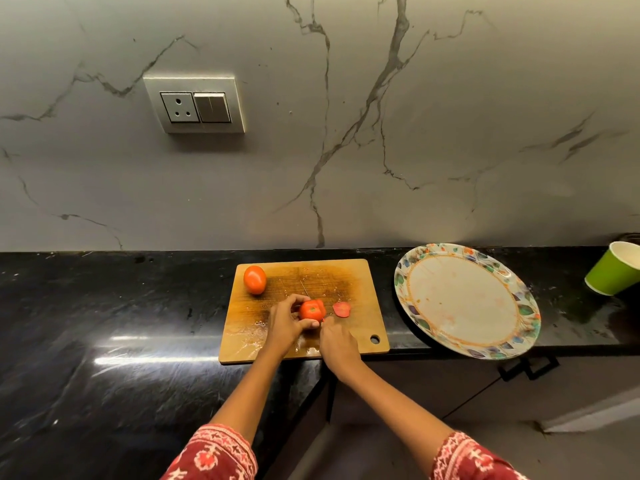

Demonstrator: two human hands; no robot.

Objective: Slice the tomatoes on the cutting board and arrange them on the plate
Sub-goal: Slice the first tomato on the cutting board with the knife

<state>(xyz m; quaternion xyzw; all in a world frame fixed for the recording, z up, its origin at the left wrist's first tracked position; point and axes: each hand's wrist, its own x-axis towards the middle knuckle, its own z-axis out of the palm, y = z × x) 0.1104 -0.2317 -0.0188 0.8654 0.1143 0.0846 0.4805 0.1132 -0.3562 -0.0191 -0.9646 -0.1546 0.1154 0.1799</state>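
Standing over the black table [104, 306], the person has both hands down on the wooden cutting board [360, 306]. Her left hand [285, 322] curls its fingers [297, 301] around a tomato [311, 310] near the middle of the board, thumb tucked under the near side, stem end facing up. Her right hand [337, 344] sits just beside it, fingers closed on the handle of a knife [306, 290]; the handle itself is hidden in her fist, and only a thin bit of blade shows past the far side of the tomato, seemingly set into its right portion. One cut slice [342, 309] lies flat on the board just to the right of the held tomato, apart from it. A second tomato [255, 279], whole, rests at the board's far left corner, well clear of the hands. The near part of the board looks wet.

To the right of the board, not touching it, sits a large round plate [519, 306] with a leafy coloured rim, hanging slightly over the table's front edge and carrying no slices. Farther right a green paper cup [609, 271] leans at the frame's edge. On the marble wall [415, 133] behind is a socket and switch panel [195, 105].
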